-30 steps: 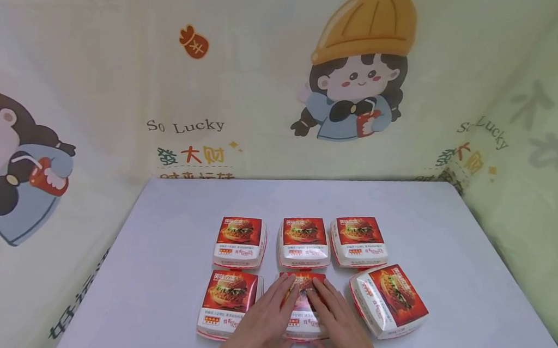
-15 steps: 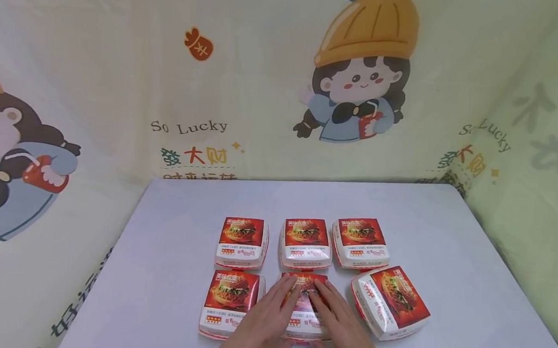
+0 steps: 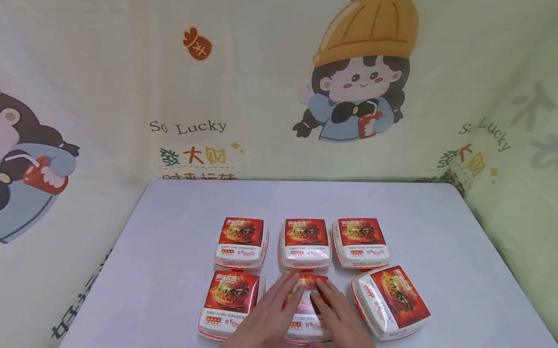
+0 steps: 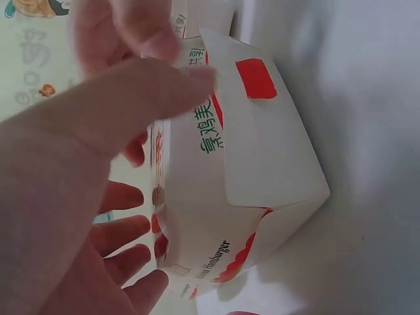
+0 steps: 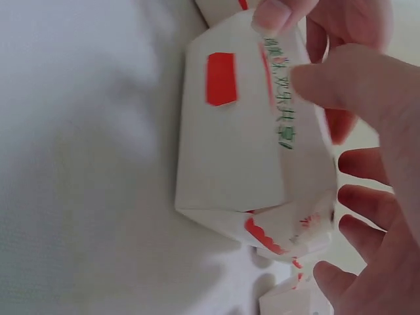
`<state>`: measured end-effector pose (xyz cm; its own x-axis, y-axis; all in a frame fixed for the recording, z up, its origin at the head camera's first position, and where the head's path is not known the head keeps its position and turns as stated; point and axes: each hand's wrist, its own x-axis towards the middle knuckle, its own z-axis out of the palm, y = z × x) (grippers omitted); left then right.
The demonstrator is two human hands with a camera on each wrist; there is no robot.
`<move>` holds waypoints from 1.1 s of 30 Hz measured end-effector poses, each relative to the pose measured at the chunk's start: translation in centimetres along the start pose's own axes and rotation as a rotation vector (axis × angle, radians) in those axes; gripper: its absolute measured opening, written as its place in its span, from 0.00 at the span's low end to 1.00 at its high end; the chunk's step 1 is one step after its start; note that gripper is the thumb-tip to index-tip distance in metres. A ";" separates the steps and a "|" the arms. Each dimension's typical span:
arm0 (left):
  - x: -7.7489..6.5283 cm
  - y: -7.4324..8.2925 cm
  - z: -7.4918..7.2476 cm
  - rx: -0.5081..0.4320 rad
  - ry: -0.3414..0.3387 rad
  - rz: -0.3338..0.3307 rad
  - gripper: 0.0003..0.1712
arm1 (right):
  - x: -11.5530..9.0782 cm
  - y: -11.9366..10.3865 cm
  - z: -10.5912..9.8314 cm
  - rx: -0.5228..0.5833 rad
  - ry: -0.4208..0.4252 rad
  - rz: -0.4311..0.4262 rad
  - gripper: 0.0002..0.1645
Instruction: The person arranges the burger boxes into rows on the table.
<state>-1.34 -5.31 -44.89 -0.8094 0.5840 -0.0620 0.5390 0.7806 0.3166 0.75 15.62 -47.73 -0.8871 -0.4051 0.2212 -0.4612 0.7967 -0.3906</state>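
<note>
A white and red hamburger box (image 3: 304,312) lies lid up on the table, under both hands. My left hand (image 3: 267,318) rests on its left part, fingers fairly straight over the lid and thumb at the front. From the other side my right hand (image 3: 345,329) lies on it in the same way. In the left wrist view the thumb touches the upper front of the box (image 4: 275,151), beside its folded flap and red tab. Green lettering shows next to the right thumb on the box (image 5: 230,157) in the right wrist view. The fingers hide much of the lid picture.
Several like boxes stand around: one to the left (image 3: 229,304), one turned askew at the right (image 3: 390,303), and a back row of three, with a middle box (image 3: 305,244). The white table (image 3: 153,273) ends at a printed cloth backdrop (image 3: 266,85).
The box under my hands has shifted very slightly toward the person, and the hands with it. The other boxes keep their places; the head view has moved a little.
</note>
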 end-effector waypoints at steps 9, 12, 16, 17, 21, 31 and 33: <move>0.2 0.0 0.0 0.024 0.084 0.082 0.57 | -0.7 0.5 -1.2 -0.021 0.124 0.057 0.49; 0.5 0.1 -0.1 0.041 0.108 0.110 0.57 | -0.9 0.6 -1.6 -0.047 0.171 0.057 0.48; 1.1 0.5 -0.3 0.066 0.108 0.117 0.55 | -1.2 0.8 -2.1 -0.054 0.204 0.080 0.50; 1.3 0.6 -0.3 0.070 0.105 0.117 0.55 | -1.3 1.0 -2.1 -0.051 0.218 0.081 0.50; 1.9 1.1 -0.4 0.089 0.124 0.132 0.51 | -1.6 1.8 -2.3 0.002 0.293 0.033 0.45; 3.3 2.3 -0.5 0.099 0.136 0.170 0.48 | -2.3 3.7 -3.0 0.089 0.422 0.046 0.38; 3.5 2.6 -0.6 0.099 0.125 0.170 0.48 | -2.5 4.0 -3.2 0.076 0.431 0.076 0.38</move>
<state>-2.91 -1.32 -43.75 -0.7239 0.6820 0.1042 0.6857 0.6947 0.2173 1.16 21.23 -46.93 -0.8371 -0.1097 0.5359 -0.4095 0.7754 -0.4808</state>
